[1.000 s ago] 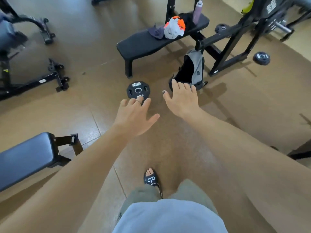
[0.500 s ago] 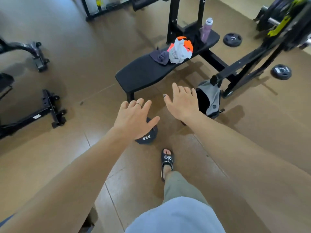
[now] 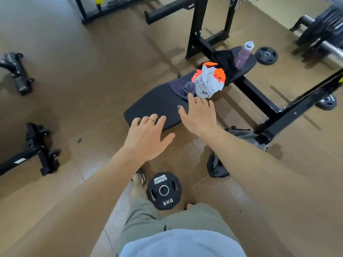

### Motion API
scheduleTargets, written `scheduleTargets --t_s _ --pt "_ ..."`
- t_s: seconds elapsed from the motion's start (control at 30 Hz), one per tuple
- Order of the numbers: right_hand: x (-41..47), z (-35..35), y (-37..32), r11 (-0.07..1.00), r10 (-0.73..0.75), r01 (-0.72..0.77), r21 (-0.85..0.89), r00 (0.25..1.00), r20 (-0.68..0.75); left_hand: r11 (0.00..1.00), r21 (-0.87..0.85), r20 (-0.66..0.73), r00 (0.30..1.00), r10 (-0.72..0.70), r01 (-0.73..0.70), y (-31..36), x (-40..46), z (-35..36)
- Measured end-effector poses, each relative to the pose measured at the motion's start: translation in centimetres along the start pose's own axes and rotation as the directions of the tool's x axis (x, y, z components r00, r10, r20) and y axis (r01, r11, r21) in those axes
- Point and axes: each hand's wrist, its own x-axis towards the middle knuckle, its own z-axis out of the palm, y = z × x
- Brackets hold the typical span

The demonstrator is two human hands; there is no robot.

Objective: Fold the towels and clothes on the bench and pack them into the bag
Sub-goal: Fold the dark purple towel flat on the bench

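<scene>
Ahead, a black padded surface (image 3: 157, 104) runs away from the person at a slant, its near end bare. Around its middle lies a heap of cloth: a dark purple-grey piece (image 3: 182, 87) toward the near side, a crumpled grey and orange garment (image 3: 208, 82) touching it, and a black garment (image 3: 225, 61) just beyond that. A purple bottle (image 3: 243, 55) stands at the far end of the surface.

Both arms reach forward with nothing in them. The left hand (image 3: 148, 139) is spread flat, fingers straight, over the near edge of the surface; a thin ring (image 3: 151, 120) sits on one finger. The right hand (image 3: 199, 115) is likewise released, fingers extended, its fingertips just short of the purple-grey piece; whether they touch it cannot be told.

The grey and black bag (image 3: 239, 135) rests on the floor beside the surface's right edge, partly hidden by the right forearm. A black weight plate (image 3: 164, 190) marked 5KG lies on the floor between the person's feet.
</scene>
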Motion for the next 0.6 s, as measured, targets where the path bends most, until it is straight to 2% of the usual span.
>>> scheduleTargets --t_s 0.3,0.47,0.6 --pt "17.1 9.0 -4.0 0.969 0.245 -0.246 0.013 0.968 0.055 0.981 -0.037 0.054 0.980 0.191 -0.189 -12.3 20.1 5.8" --pt "24.7 15.4 -2.8 0.942 0.326 -0.332 0.047 0.940 0.100 0.963 -0.122 0.082 0.964 0.252 -0.242 -13.7 28.3 11.9" --pt "30.4 22.0 1.1 0.944 0.316 -0.325 0.064 0.941 0.119 0.957 -0.132 0.052 0.963 0.265 -0.257 -13.3 34.3 18.9"
